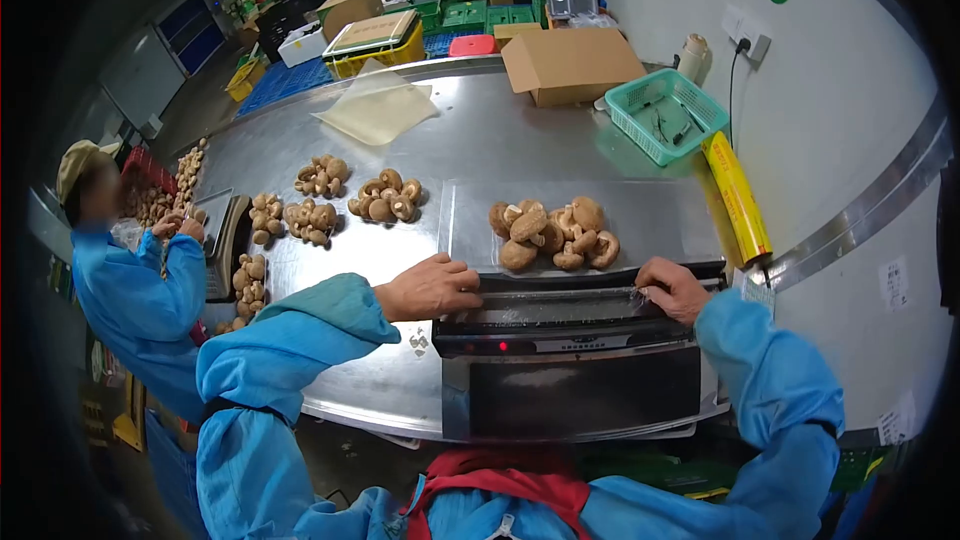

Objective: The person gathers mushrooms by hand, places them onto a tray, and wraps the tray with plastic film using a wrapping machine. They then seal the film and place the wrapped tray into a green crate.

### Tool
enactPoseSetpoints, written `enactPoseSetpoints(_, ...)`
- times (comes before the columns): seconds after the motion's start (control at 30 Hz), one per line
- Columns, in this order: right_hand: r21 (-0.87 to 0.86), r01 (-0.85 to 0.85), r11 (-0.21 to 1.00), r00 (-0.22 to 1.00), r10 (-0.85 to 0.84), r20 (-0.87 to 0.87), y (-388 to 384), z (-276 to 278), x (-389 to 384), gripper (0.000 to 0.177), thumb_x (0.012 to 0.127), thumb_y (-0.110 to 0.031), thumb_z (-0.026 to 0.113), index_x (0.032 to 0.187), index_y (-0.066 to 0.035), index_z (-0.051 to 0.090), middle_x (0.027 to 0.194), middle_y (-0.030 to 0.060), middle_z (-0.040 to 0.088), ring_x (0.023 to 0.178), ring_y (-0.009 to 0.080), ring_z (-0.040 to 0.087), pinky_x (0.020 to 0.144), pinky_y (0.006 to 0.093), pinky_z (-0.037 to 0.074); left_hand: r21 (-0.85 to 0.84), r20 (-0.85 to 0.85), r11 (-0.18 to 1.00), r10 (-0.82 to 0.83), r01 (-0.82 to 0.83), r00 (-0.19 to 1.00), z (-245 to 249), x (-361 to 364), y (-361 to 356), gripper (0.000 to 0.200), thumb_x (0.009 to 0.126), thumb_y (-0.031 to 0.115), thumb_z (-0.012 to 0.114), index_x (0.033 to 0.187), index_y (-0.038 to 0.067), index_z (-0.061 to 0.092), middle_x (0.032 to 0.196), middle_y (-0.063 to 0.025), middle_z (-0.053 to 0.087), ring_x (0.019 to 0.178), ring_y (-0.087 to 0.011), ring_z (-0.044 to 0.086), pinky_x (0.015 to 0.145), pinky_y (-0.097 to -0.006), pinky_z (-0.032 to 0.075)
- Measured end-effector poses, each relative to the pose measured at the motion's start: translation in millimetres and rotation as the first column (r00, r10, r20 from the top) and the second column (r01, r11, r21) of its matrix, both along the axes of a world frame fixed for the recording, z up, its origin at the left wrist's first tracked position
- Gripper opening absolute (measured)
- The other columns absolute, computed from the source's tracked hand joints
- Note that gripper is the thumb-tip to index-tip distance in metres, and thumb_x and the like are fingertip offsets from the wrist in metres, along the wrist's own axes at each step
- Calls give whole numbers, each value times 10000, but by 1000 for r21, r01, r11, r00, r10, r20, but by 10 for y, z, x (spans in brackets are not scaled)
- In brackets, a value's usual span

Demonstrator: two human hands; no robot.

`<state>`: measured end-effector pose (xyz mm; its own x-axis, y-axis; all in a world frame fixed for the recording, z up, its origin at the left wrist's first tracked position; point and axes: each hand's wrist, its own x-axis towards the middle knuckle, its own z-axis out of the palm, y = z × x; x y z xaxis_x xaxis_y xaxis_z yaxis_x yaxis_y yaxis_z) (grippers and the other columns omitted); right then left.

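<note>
A black wrapping machine [570, 343] with a red light lies across the steel table [480, 130], a strip of clear film [560, 308] along its top. At the film's left end is my left hand [432, 288], its fingers pressed together on the edge. My right hand [675, 290] pinches the film at the right end. Just beyond the film, mushrooms [553, 232] sit in a cluster between my hands, on a surface that looks like clear film. More mushroom piles [388, 197] lie on the table to the left.
A co-worker [135, 280] in blue handles mushrooms beside a scale [222, 240] at the left. Behind the machine are an open carton [575, 62], a green basket [665, 115] and a yellow box [737, 198] along the right wall. A pale sheet [380, 105] lies at the back.
</note>
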<state>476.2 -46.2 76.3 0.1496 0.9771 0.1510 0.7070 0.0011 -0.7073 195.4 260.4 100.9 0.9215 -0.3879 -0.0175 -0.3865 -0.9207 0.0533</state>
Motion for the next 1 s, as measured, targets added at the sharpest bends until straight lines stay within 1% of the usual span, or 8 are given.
enactPoseSetpoints(0.03,-235,199,951,761,-301,-575,-4,12,-105,49,836,-17,549,861,-21,507,1017,133,589,872,241,608,721,318,517,-55,-1,998,4,-4,1000,-21,22,-12,211,765,118,575,968,157,617,948,-17,516,898,-163,512,771,-339,414)
enactPoseSetpoints(0.17,-125,296,947,193,-187,-963,10,42,-223,56,883,-4,479,938,-10,471,1092,231,564,1035,314,582,802,356,541,-866,-310,280,349,-414,885,-95,4,-385,45,897,60,501,902,36,539,1138,-108,586,924,-202,598,795,-311,497)
enactPoseSetpoints(0.33,-84,371,925,207,-171,-963,-458,727,-316,57,906,-56,451,949,-24,472,998,224,604,960,332,616,807,397,541,-910,-383,-314,388,-271,838,493,-491,-577,50,927,68,441,944,26,463,1134,-242,564,1024,-297,592,847,-385,510)
enactPoseSetpoints(0.47,411,410,814,451,211,-867,-212,1596,-347,67,906,-40,457,969,-41,482,981,223,617,925,324,631,801,398,541,-978,194,22,471,208,861,1289,-349,-397,57,926,92,453,917,36,451,1037,-274,601,960,-331,622,823,-428,523)
enactPoseSetpoints(0.57,516,219,828,976,-193,-104,462,1445,186,348,832,88,467,1151,-50,456,1102,207,580,1049,306,572,928,384,463,-804,445,587,483,99,754,1244,350,11,217,874,-101,424,1056,-17,507,1132,-196,590,1039,-256,595,917,-353,472)
enactPoseSetpoints(0.67,178,-94,980,561,-95,822,1059,954,657,616,744,92,508,1321,-85,383,1312,174,448,1224,294,437,1031,370,361,-210,439,965,235,-155,867,738,947,665,567,760,-116,469,1293,69,417,1330,-143,438,1226,-278,430,1028,-353,362)
enactPoseSetpoints(0.8,70,-142,987,437,-1,899,1304,301,950,551,767,29,490,1301,-87,422,1388,170,356,1281,308,362,1057,385,322,53,220,986,141,-156,965,-33,1167,1002,688,736,-64,477,1378,104,296,1439,-143,275,1329,-274,277,1085,-369,267)
enactPoseSetpoints(1.0,-88,51,995,705,26,709,1252,-214,711,455,852,-128,482,1302,-94,428,1398,180,335,1280,322,342,1052,428,277,-257,159,920,344,-297,926,-517,1106,735,465,866,171,493,1298,27,400,1395,-193,331,1282,-337,335,1002,-415,334)
